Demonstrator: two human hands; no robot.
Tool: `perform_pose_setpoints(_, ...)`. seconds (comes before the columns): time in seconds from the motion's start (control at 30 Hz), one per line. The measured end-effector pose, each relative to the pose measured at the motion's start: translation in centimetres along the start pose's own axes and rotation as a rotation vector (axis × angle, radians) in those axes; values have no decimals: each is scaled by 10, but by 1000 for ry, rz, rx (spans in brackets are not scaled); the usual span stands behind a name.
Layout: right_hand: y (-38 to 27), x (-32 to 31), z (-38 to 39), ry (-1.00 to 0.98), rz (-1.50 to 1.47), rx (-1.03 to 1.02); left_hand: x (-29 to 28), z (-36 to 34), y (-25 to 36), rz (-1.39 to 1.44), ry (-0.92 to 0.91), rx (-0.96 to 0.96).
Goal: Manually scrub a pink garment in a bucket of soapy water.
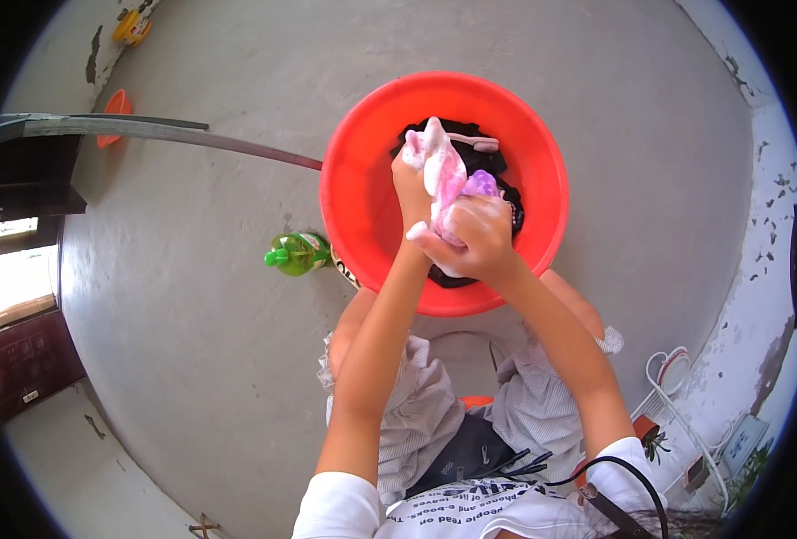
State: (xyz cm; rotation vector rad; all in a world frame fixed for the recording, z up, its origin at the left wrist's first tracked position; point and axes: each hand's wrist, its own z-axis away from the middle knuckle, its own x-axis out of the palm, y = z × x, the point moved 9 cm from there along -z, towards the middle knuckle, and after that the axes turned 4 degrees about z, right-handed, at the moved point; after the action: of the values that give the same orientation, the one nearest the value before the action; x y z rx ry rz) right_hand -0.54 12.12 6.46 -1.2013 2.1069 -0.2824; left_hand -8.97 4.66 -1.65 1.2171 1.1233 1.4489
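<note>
A red plastic basin point(354, 193) sits in front of me with black wet clothing point(448, 274) inside. Over it both my hands hold a pink, soapy cloth point(448, 171) covered in white foam. My left hand point(410, 193) is closed round its left part, mostly hidden by the cloth and my right hand. My right hand point(475, 234) is closed on its lower part, foam on the fingers. A purple piece point(482, 184) shows just above my right hand; I cannot tell what it is. A pink brush-like item point(475, 142) lies on the black clothing.
A green bottle point(300, 253) stands left of the basin on the grey floor point(192, 314). A metal bar point(192, 133) runs at left, near a small red basin point(114, 117) and yellow container point(132, 27). Cables and a potted plant point(652, 440) lie by the right wall.
</note>
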Motion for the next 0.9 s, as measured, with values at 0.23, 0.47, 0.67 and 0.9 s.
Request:
perform_pose_setpoints(0.23,70,-26,5,149,-18,686,32,33,29,-148,-178,398)
perform_pose_setpoints(0.47,71,-22,10,30,71,609,28,32,4,396,-93,-90)
perform_pose_setpoints(0.67,44,18,9,-322,-64,487,0,8,-2,468,-100,-142)
perform_pose_setpoints(0.9,97,30,28,-487,-481,897,-10,2,14,674,-270,-89)
